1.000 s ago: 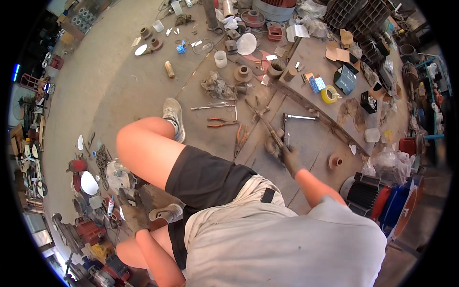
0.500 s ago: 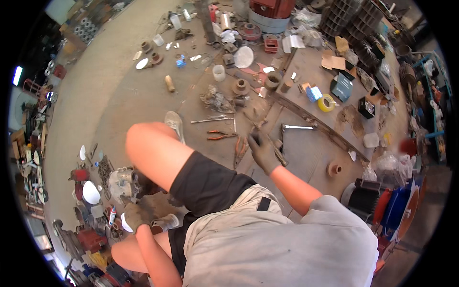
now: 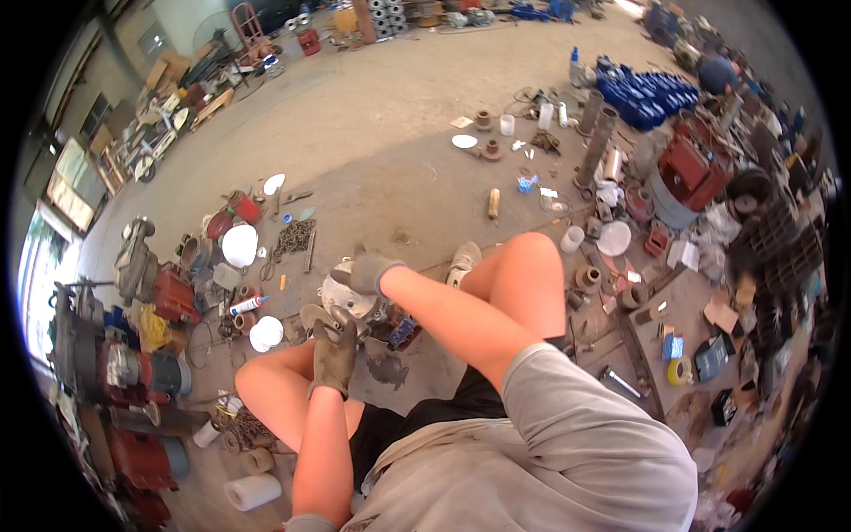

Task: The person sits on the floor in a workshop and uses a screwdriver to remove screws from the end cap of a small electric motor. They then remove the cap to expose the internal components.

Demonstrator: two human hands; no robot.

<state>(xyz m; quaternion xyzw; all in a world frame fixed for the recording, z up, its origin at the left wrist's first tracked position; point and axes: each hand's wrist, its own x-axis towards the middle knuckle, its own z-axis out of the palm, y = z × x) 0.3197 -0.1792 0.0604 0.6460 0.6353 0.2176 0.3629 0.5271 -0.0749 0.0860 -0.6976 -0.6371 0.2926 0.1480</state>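
I look down at a round grey metal motor housing [image 3: 352,300] on the concrete floor [image 3: 399,168], between my knees. My gloved right hand [image 3: 365,270] rests curled on its top, likely steadying it; my gloved left hand [image 3: 335,355], half-closed, grips its near edge.

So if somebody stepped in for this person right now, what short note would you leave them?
Left hand: gloved, over the left knee, fingers at the edge of the round grey metal part on the floor; grip unclear.
Right hand: gloved, resting on top of that same part.
Nearby: white disc, sealant tube, chain pile.
Done: both hands at the part.
Left: cannot tell from here.
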